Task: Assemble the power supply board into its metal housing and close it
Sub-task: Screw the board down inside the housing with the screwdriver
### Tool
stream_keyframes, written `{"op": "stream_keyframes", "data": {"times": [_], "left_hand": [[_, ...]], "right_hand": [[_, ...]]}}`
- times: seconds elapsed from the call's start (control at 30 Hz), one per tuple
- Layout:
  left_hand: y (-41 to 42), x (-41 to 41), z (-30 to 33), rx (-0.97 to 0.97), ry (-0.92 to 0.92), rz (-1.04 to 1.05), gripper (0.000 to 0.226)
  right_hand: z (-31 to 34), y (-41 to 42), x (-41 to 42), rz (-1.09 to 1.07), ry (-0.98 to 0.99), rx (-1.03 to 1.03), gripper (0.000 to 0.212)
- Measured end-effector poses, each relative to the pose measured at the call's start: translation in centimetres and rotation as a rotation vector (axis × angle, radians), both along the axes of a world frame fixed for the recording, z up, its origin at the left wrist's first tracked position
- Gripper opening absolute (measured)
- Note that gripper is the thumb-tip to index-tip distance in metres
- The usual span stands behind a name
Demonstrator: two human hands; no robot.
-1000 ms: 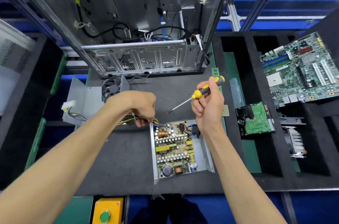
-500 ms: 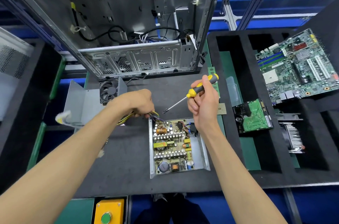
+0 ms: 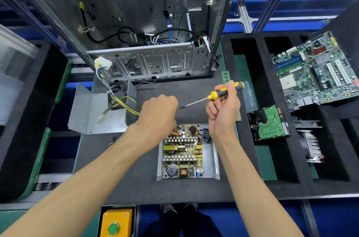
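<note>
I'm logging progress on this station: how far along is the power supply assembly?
Done: the board sits in the housing base. In hand: the left hand grips the cable bundle; the right hand holds the screwdriver. Left: fitting the cover, lying open beside it.

No legible text anywhere (motherboard (image 3: 318,73) print too small).

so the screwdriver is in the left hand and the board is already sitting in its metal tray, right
Not quite. The head view shows the screwdriver in the right hand, not the left hand. The board is indeed sitting in its metal tray.
</note>
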State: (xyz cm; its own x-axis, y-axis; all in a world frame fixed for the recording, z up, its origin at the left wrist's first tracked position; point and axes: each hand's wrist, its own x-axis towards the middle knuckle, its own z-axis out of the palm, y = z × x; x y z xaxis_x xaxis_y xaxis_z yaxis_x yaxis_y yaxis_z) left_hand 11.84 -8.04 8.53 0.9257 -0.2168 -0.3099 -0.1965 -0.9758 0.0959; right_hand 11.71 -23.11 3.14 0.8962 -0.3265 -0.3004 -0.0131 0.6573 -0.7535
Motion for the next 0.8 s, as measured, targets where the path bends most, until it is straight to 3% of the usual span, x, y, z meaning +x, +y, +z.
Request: {"op": "stream_keyframes", "data": {"times": [0.27,0.43,0.5,0.6,0.7,0.8], "left_hand": [[0.7,-5.2,-0.5,-0.016,-0.039,0.038,0.026],[2.4,-8.4,-1.6,-0.326,-0.342,0.105,0.022],[3.1,-8.9,-2.4,-0.487,-0.341,0.179,0.021],[3.6,-8.7,-3.2,-0.661,-0.262,0.310,0.036],[4.3,-7.5,-3.7,-0.602,-0.011,0.520,0.054],[4.4,-6.9,-3.8,-0.641,0.240,0.603,0.033]], "right_hand": [[-0.1,0.3,-0.1,-0.037,0.004,-0.050,0.047],[0.0,0.3,0.0,-0.025,-0.001,-0.104,0.042],[-0.1,0.3,0.0,-0.015,-0.003,-0.136,0.042],[0.0,0.5,0.0,0.008,0.000,-0.182,0.040],[0.1,0.7,0.1,0.067,-0.002,-0.263,0.039],[0.3,1.1,0.4,0.170,-0.055,-0.391,0.038]]}}
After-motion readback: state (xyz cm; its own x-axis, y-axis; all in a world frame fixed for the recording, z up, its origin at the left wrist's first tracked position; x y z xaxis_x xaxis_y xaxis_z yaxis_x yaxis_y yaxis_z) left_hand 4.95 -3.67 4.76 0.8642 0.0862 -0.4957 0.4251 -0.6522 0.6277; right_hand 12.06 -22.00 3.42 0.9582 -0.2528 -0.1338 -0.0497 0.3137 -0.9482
